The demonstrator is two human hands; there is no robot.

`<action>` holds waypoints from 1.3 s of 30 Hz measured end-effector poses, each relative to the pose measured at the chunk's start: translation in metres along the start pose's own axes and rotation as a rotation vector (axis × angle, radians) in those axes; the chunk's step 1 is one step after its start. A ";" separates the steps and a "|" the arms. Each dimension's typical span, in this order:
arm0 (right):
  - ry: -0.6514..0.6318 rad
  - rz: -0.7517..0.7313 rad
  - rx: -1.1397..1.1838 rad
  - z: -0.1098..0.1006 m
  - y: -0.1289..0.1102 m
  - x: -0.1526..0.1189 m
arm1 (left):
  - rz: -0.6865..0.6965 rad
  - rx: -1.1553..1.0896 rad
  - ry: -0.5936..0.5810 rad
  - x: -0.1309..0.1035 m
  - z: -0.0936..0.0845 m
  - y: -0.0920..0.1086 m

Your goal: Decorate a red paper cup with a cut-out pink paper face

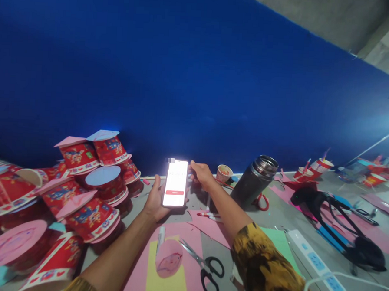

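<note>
My left hand [157, 201] is wrapped round the lower left of a smartphone [175, 183], which is upright with its bright white screen facing me and a red button near the bottom. At the phone's upper right edge, my right hand [201, 173] grips with thumb and fingers; part of those fingers is hidden. Below the phone lie black-handled scissors [204, 267], a white glue stick [161, 237] and a pink paper circle with drawn lines [169, 258], on pink and yellow paper [152, 286].
Red patterned paper cups [93, 218] with paper discs are piled at left. To the right stand a dark open thermos [254, 181] and a small paper cup [224, 173]. Farther right are black headphones [340, 222] and a white power strip [320, 265] with a cable. A blue wall [198, 76] rises behind.
</note>
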State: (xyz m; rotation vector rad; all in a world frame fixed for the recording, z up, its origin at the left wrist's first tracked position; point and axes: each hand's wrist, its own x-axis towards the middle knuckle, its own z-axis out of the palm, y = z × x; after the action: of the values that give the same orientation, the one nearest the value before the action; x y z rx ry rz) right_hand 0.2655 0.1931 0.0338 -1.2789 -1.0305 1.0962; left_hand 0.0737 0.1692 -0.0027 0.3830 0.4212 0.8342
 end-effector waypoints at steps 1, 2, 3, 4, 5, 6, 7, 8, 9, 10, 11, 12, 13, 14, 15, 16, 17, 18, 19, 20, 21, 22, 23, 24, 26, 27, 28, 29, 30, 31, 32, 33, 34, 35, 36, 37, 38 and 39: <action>-0.011 0.014 -0.003 0.002 -0.001 0.002 | 0.004 0.003 0.002 0.000 0.000 0.000; -0.023 0.027 -0.005 0.003 -0.002 0.004 | 0.007 0.007 0.004 0.000 0.001 0.000; -0.035 0.038 -0.005 0.004 -0.002 0.006 | 0.010 0.012 0.008 -0.001 0.001 0.000; -0.046 0.046 -0.004 0.005 -0.003 0.007 | 0.013 0.017 0.013 -0.001 0.002 0.000; -0.057 0.052 -0.003 0.005 -0.004 0.008 | 0.017 0.023 0.020 -0.001 0.002 0.000; -0.065 0.056 -0.002 0.006 -0.006 0.009 | 0.022 0.029 0.027 -0.001 0.002 0.000; -0.072 0.059 -0.002 0.006 -0.007 0.009 | 0.028 0.036 0.035 -0.001 0.003 0.000; -0.077 0.061 -0.003 0.007 -0.009 0.010 | 0.035 0.042 0.043 -0.002 0.003 0.000; -0.078 0.062 -0.003 0.007 -0.011 0.011 | 0.041 0.048 0.050 -0.002 0.004 0.000; -0.078 0.062 -0.004 0.008 -0.012 0.012 | 0.049 0.054 0.057 -0.002 0.004 0.000; -0.074 0.060 -0.006 0.008 -0.013 0.013 | 0.056 0.060 0.063 -0.003 0.005 -0.001; -0.069 0.058 -0.007 0.009 -0.014 0.014 | 0.063 0.066 0.069 -0.003 0.006 -0.001; -0.061 0.053 -0.010 0.010 -0.015 0.015 | 0.069 0.072 0.073 -0.003 0.007 -0.001; -0.052 0.047 -0.014 0.010 -0.015 0.016 | 0.074 0.078 0.077 -0.003 0.008 -0.001; -0.042 0.040 -0.019 0.011 -0.017 0.017 | 0.079 0.085 0.081 -0.003 0.009 0.000; -0.031 0.030 -0.025 0.012 -0.018 0.018 | 0.087 0.091 0.085 -0.003 0.010 0.000; -0.019 0.017 -0.032 0.012 -0.020 0.018 | 0.100 0.095 0.091 -0.003 0.012 0.001; -0.007 0.000 -0.040 0.013 -0.023 0.019 | 0.120 0.097 0.098 -0.002 0.013 0.001; 0.005 -0.020 -0.048 0.013 -0.026 0.019 | 0.145 0.098 0.108 -0.001 0.013 0.003; 0.018 -0.044 -0.057 0.013 -0.030 0.020 | 0.173 0.099 0.119 0.001 0.014 0.004; 0.029 -0.068 -0.068 0.013 -0.034 0.021 | 0.201 0.100 0.130 0.002 0.013 0.005; 0.038 -0.090 -0.079 0.012 -0.038 0.021 | 0.226 0.105 0.142 0.004 0.012 0.007; 0.041 -0.115 -0.091 0.012 -0.041 0.022 | 0.248 0.112 0.156 0.006 0.011 0.008; 0.042 -0.140 -0.105 0.011 -0.043 0.022 | 0.267 0.122 0.170 0.008 0.009 0.009; 0.040 -0.184 -0.134 0.011 -0.046 0.022 | 0.305 0.145 0.200 0.011 0.004 0.010; 0.037 -0.202 -0.149 0.012 -0.045 0.022 | 0.325 0.156 0.214 0.012 0.002 0.010; 0.034 -0.216 -0.163 0.012 -0.044 0.021 | 0.344 0.166 0.225 0.014 -0.001 0.010; 0.031 -0.228 -0.174 0.013 -0.043 0.021 | 0.363 0.176 0.234 0.015 -0.003 0.010; 0.027 -0.238 -0.184 0.014 -0.041 0.021 | 0.379 0.184 0.243 0.016 -0.005 0.009; 0.023 -0.246 -0.192 0.015 -0.039 0.021 | 0.393 0.192 0.250 0.018 -0.006 0.009; 0.019 -0.253 -0.197 0.015 -0.037 0.021 | 0.405 0.200 0.257 0.019 -0.008 0.008; 0.016 -0.260 -0.200 0.015 -0.035 0.022 | 0.415 0.207 0.262 0.020 -0.009 0.008; 0.013 -0.267 -0.202 0.015 -0.033 0.022 | 0.424 0.215 0.265 0.021 -0.010 0.008; 0.011 -0.274 -0.204 0.015 -0.032 0.023 | 0.432 0.222 0.264 0.022 -0.011 0.008; 0.012 -0.281 -0.204 0.015 -0.031 0.023 | 0.437 0.229 0.261 0.023 -0.012 0.008; 0.014 -0.287 -0.204 0.014 -0.030 0.024 | 0.441 0.237 0.257 0.024 -0.012 0.008; 0.016 -0.292 -0.204 0.014 -0.030 0.024 | 0.443 0.245 0.254 0.024 -0.012 0.008; 0.018 -0.296 -0.204 0.013 -0.029 0.024 | 0.445 0.252 0.253 0.024 -0.012 0.008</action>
State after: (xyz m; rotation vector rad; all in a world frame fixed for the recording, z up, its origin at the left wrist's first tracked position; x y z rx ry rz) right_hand 0.2586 0.2201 0.0627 -1.2436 -1.2970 0.7680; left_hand 0.0771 0.1948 -0.0145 0.6213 0.6944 1.2753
